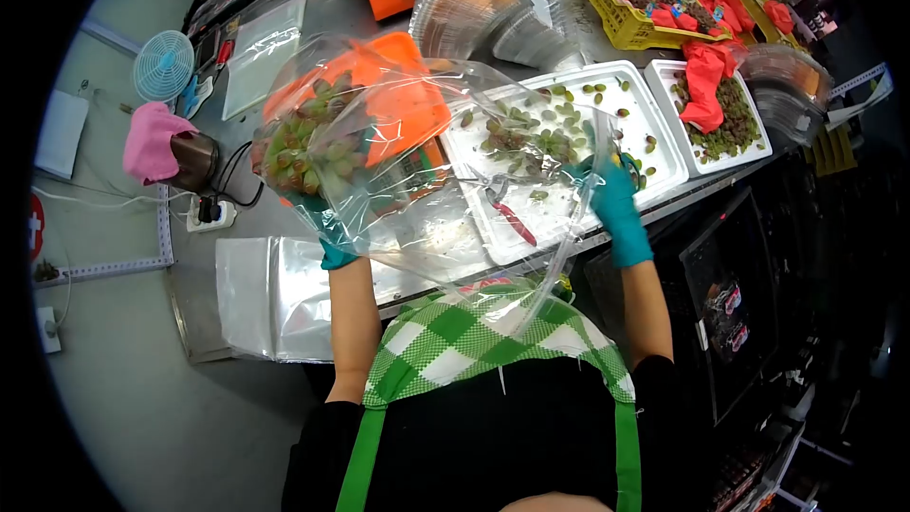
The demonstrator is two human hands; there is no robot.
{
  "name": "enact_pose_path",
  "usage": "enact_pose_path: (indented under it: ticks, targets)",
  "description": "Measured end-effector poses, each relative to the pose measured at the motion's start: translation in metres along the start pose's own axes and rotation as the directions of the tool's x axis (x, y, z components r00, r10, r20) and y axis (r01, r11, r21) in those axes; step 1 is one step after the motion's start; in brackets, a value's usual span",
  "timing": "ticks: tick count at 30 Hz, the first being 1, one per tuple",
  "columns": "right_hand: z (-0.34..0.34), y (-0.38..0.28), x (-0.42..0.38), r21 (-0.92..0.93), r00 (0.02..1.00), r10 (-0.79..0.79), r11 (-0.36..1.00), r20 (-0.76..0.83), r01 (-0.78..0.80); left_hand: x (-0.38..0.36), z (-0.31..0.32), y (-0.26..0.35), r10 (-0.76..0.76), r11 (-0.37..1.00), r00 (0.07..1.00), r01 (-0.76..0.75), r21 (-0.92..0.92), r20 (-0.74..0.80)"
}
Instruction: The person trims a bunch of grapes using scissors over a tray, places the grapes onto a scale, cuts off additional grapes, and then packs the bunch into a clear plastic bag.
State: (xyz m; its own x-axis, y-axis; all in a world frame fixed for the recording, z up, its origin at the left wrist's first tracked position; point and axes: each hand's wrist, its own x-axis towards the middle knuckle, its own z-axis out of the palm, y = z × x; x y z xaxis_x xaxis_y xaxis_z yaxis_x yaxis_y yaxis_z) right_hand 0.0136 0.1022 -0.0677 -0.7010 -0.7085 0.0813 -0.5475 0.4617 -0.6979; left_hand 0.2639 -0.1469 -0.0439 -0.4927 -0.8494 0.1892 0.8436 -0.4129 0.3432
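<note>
My left hand [332,229], in a teal glove, grips a large clear plastic bag [379,218] from below at the left; its fingers are partly hidden by the film. Green and reddish succulents [308,147] show inside that end of the bag. At the right, my right hand [611,197], also gloved in teal, is closed at the bag's other edge. Something dark with a yellowish part shows beside its fingers, too small to name. Under the film, red-handled pruning shears [513,220] lie on a white tray [671,156] with loose succulent leaves and rosettes.
An orange scale [403,100] stands behind the bag. Flat plastic bags [275,299] lie at the table's front left. Stacked clear containers [464,5], a yellow crate [621,28] and a smaller white tray [697,159] with leaves stand beyond. A small fan [163,66] is at left.
</note>
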Motion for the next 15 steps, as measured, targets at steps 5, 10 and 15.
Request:
enact_pose_path:
  ticks: [5,10,15]
  targets:
    - [0.082,0.013,-0.013,-0.03,0.941,-0.272,0.959,0.199,0.283,-0.001,-0.025,0.005,-0.001,0.996,1.0,-0.002,-0.084,-0.031]
    - [0.107,0.067,0.006,0.117,0.961,-0.058,0.989,-0.27,0.092,-0.007,-0.039,0.01,-0.011,0.997,0.998,0.007,-0.076,-0.061]
    - [0.01,0.119,0.033,-0.486,0.953,0.081,0.846,-0.293,-0.221,-0.014,-0.043,0.016,-0.015,0.996,0.998,0.009,-0.088,-0.069]
